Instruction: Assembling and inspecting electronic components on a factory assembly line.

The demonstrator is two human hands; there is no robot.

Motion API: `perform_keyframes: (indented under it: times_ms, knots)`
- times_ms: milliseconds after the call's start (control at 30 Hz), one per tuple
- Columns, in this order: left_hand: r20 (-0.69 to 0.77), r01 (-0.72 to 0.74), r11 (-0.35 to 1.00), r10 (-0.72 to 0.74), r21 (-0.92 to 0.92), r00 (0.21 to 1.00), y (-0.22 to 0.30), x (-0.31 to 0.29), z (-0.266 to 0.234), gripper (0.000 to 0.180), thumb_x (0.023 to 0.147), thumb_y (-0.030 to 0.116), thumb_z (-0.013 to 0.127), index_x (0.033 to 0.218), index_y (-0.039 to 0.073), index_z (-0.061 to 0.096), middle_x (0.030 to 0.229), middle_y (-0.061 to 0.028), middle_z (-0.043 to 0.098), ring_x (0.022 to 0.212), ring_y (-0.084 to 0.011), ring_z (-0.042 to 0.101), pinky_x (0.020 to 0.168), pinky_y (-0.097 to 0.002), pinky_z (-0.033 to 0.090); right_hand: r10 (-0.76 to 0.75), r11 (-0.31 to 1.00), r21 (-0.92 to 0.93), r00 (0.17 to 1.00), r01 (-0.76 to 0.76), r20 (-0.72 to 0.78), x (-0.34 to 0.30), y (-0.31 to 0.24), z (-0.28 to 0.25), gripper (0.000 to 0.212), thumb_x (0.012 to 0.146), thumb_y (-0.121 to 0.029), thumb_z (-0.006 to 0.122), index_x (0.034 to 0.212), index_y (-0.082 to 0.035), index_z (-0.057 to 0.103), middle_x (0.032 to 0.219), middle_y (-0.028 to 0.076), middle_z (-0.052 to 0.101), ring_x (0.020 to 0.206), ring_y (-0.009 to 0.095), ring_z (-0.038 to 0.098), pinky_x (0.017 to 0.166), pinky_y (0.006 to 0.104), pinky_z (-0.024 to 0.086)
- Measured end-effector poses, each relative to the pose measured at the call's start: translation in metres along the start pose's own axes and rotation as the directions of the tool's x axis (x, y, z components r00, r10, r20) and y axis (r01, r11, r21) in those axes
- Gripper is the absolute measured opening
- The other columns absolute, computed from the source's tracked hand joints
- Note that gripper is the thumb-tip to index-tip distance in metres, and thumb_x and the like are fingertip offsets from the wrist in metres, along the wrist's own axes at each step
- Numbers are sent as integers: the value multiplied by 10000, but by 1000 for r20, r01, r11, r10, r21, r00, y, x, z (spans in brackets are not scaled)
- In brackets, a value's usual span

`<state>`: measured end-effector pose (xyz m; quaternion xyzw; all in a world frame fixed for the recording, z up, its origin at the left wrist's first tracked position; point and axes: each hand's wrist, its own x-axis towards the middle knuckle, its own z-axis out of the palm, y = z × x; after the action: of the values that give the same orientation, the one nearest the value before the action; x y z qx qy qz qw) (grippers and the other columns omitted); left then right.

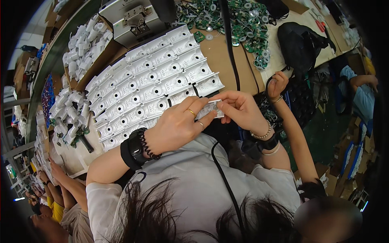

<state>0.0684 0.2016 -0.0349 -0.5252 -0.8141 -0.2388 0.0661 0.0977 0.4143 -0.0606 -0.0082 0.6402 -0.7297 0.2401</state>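
Observation:
A small white plastic housing [211, 107] with a roundish inner part is pinched between my two hands over the near edge of the table. My left hand [178, 121], wearing rings, is closed with its fingertips on the housing's left side. On its right end, the thumb and fingers of my right hand [243, 108] are closed too; they partly hide it. Just beyond and to the left lie several rows of similar white housings [152, 77], each with a dark round hole.
Green circuit boards [243, 20] with white discs are heaped at the far side. White plastic parts [87, 44] fill a box at the left, with more piled nearby. A metal machine [135, 20] stands at the back. At right are a black bag [302, 46] and a co-worker's hand [278, 84] by a cable.

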Motion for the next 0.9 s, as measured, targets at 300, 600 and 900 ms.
perform_keyframes:
  times_ms: [300,600,900]
  knots:
    - [3,42,997,-42,60,999,1,-2,6,370,689,76,724,1043,30,625,1039,-119,565,860,-253,597,655,-315,524,-88,987,-139,994,79,-59,3,5,7,224,921,-105,526,1109,2,581,743,14,621,560,43,559,511,166,437]
    - [48,73,986,-81,152,996,3,0,9,344,718,100,654,1050,17,621,1052,-120,568,903,-225,578,679,-277,512,-357,647,-744,928,165,-105,-8,-13,10,240,873,-33,540,1105,22,571,609,35,597,534,72,578,494,213,441]
    - [-54,66,985,-58,162,997,4,-2,9,256,725,103,621,944,-29,624,985,-115,573,882,-207,555,702,-285,493,-722,656,-540,646,527,-247,-34,-52,-17,169,861,-22,575,1015,40,604,691,51,604,537,95,561,501,199,426]
